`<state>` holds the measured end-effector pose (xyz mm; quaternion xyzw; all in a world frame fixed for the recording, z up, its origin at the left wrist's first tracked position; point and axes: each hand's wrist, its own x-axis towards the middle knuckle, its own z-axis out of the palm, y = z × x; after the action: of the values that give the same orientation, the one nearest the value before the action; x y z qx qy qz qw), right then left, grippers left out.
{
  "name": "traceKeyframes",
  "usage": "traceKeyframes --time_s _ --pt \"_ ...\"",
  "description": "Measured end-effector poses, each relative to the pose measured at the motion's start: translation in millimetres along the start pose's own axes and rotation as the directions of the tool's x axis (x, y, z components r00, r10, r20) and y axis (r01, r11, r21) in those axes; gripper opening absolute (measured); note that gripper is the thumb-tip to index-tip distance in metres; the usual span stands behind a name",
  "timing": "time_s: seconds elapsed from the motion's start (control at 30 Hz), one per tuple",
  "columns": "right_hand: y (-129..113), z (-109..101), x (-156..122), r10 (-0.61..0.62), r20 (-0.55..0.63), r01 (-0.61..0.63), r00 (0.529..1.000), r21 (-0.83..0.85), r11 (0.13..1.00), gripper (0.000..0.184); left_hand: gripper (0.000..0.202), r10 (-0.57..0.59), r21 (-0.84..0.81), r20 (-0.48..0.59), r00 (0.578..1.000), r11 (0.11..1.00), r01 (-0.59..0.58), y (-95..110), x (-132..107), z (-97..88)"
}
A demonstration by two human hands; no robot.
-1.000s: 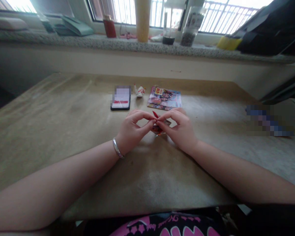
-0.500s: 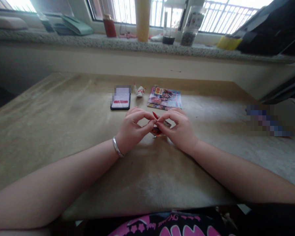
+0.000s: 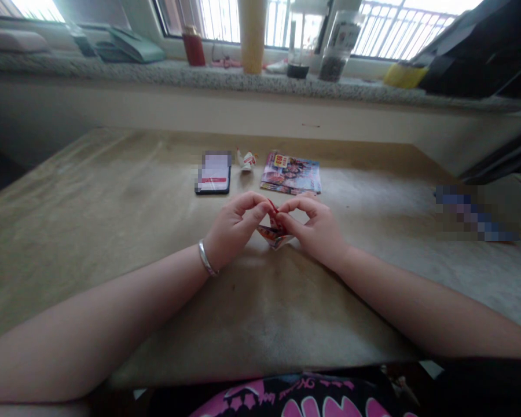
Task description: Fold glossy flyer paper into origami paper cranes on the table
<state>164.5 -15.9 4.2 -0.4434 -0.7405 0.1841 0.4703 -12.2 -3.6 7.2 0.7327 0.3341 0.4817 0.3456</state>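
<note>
Left hand (image 3: 238, 225) and right hand (image 3: 320, 230), both mine, pinch creased, angular folded paper (image 3: 274, 236), red and printed, frame centre.

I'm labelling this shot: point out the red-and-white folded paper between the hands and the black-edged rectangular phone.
Red-and-white folded paper (image 3: 276, 230), head view: its visible middle.
Black-edged rectangular phone (image 3: 214, 172), head view: its screen's middle.

Daylight is entering through a window (image 3: 219, 20) at twelve o'clock, a railing (image 3: 386, 35) standing outside. Beneath, a speckled sill (image 3: 156, 70) is topping a pale wall (image 3: 165, 101); a tan table (image 3: 125, 174) is stretching toward six.
</note>
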Motion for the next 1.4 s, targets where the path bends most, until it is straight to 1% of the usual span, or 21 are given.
traceKeyframes --time_s 0.1,0.17,0.3,0.43,0.53,0.67,0.77,0.83,0.9,0.97,1.03,1.07,1.2,1.4 --pt "2 0 0 0.007 -0.009 -0.007 1.0 0.022 1.0 0.008 0.02 0.03 0.111 -0.027 0.999 0.993 -0.026 -1 -1 -0.2" --pt "3 1 0 0.012 -0.015 -0.012 1.0 0.025 1.0 0.007 0.016 0.04 0.138 -0.037 0.998 0.99 -0.035 -2 -1 0.4" --pt "5 2 0 0.025 -0.028 -0.024 0.999 0.031 0.999 0.006 0.013 0.039 0.109 -0.046 0.998 0.993 -0.034 -2 -1 1.7" --pt "5 1 -1 0.038 -0.037 -0.037 0.999 0.03 0.999 0.007 0.012 0.025 0.073 -0.024 0.999 0.997 -0.024 -2 0 1.5" --pt "5 1 -1 0.02 -0.04 -0.019 0.999 0.028 0.999 0.008 0.012 0.019 0.065 -0.017 1.0 0.998 -0.018 -1 0 0.9" --pt "4 1 -1 -0.014 -0.048 0.015 0.999 0.018 1.0 0.007 0.013 0.008 0.101 -0.003 1.0 0.995 -0.008 0 0 0.7" --pt "3 2 -1 -0.042 -0.036 0.042 0.998 -0.007 0.999 0.005 0.007 0.002 0.105 -0.04 0.999 0.994 0.002 1 0 1.4" --pt "3 2 -1 -0.061 -0.027 0.06 0.998 -0.029 0.998 0.004 0.003 -0.008 0.082 -0.08 0.997 0.997 0.014 1 -1 2.1" --pt "4 2 -1 -0.073 -0.03 0.071 0.997 -0.042 0.997 0.003 0.004 -0.052 0.01 -0.092 0.994 0.999 0.053 0 -1 2.9" --pt "6 2 -1 -0.082 -0.046 0.079 0.996 -0.046 0.996 0.001 0.01 -0.122 -0.086 -0.052 0.991 0.989 0.117 -1 -2 3.7" --pt "7 3 -1 -0.091 -0.056 0.088 0.994 -0.054 0.995 0.001 0.016 -0.157 -0.123 -0.008 0.988 0.98 0.155 -3 -3 4.2" --pt "7 3 -1 -0.096 -0.058 0.092 0.994 -0.06 0.994 0.001 0.018 -0.152 -0.103 -0.003 0.988 0.983 0.151 -5 -3 4.3" --pt "5 3 0 -0.107 -0.062 0.103 0.992 -0.072 0.992 0.004 0.018 -0.066 0.051 -0.048 0.997 0.996 0.069 -11 -4 2.8" --pt "4 2 0 -0.106 -0.065 0.101 0.992 -0.077 0.992 0.005 0.014 0.041 0.142 -0.062 0.997 0.989 -0.032 -9 -1 0.0"
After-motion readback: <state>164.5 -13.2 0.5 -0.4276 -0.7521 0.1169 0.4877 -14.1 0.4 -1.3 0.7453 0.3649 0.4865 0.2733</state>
